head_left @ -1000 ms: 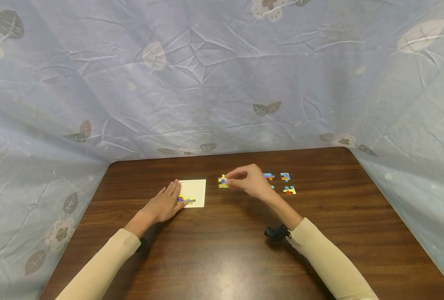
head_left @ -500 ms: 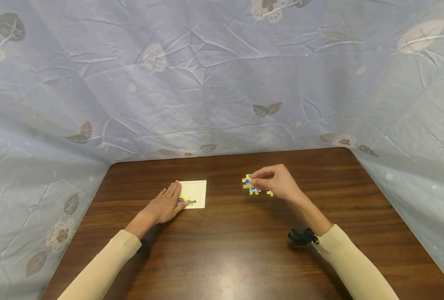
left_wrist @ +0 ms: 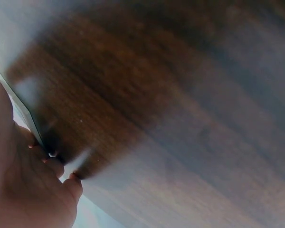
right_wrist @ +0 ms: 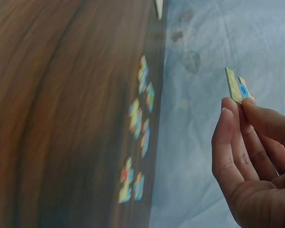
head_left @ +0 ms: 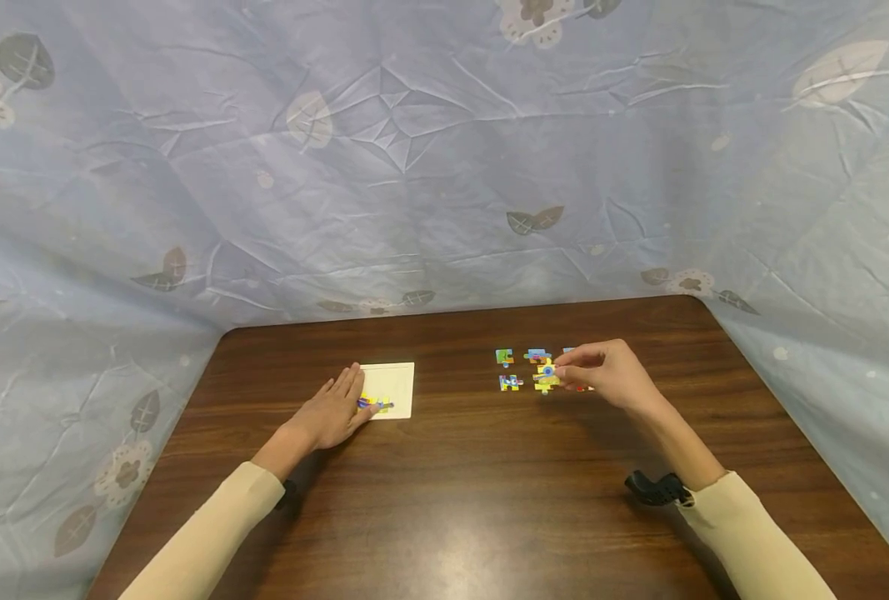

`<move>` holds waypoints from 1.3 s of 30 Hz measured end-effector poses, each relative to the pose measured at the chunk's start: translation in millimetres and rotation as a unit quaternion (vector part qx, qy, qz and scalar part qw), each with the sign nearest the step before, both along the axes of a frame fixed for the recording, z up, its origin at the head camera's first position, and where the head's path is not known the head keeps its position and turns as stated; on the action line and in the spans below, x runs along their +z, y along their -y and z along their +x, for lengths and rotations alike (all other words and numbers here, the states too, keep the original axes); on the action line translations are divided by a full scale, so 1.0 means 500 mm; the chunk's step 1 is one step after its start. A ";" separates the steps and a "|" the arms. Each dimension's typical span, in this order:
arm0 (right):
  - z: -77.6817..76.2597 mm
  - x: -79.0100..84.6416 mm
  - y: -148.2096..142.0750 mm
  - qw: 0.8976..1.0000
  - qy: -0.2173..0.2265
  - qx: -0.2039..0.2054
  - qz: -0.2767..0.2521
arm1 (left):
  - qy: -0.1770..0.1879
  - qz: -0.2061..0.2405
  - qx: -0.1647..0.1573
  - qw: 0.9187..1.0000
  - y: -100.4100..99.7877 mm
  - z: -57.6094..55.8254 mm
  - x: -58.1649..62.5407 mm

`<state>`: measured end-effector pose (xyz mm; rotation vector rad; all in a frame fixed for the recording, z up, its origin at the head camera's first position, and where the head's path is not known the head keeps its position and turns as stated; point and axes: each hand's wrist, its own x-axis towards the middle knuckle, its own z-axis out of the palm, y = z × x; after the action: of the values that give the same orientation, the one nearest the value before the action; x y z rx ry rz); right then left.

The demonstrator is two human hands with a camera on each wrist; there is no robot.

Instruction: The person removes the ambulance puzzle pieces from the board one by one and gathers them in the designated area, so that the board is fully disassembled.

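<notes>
A small yellow-green puzzle piece with a blue round mark is pinched between the thumb and fingertips of my right hand, held up off the table above the loose pieces. My left hand lies flat with straight fingers on the left side of a cream puzzle tray. Joined colourful pieces sit in the tray's lower part, partly hidden by the left thumb. In the left wrist view the left hand rests at the tray's edge.
Several loose puzzle pieces lie in two rows on the brown wooden table, among them a green and blue piece and a blue-white piece. The right hand partly covers the rightmost ones. A patterned pale cloth hangs behind and beside the table.
My right hand has moved to the right with the puzzle piece, from near the tray to over the loose pieces. The left hand stays on the tray.
</notes>
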<state>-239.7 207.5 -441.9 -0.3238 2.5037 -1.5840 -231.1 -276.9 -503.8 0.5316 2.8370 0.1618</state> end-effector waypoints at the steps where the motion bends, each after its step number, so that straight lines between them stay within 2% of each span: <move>1: 0.001 -0.004 -0.008 1.000 0.008 -0.001 -0.004 | 0.000 0.000 0.001 1.000 0.000 0.001 0.000; 5: 0.010 -0.024 -0.041 0.999 0.043 -0.004 -0.018 | -0.002 0.003 0.002 1.000 -0.001 0.004 -0.003; 9: 0.020 -0.048 -0.071 0.998 0.062 -0.004 -0.007 | -0.002 0.004 0.003 1.000 -0.002 0.006 -0.002; 16: 0.021 -0.077 -0.107 0.995 0.097 -0.008 -0.005 | -0.009 0.004 0.003 1.000 0.002 0.003 -0.005; 25: 0.018 -0.089 -0.123 0.992 0.129 -0.012 -0.006 | -0.007 0.004 0.000 1.000 0.001 0.001 -0.003; 39: 0.015 -0.093 -0.117 0.989 0.143 -0.008 0.023 | -0.005 0.000 0.002 1.000 -0.001 0.003 -0.002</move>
<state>-232.2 266.0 -488.6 -0.0638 2.3235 -1.4597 -229.4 -276.6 -504.6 0.5277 2.8490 0.1598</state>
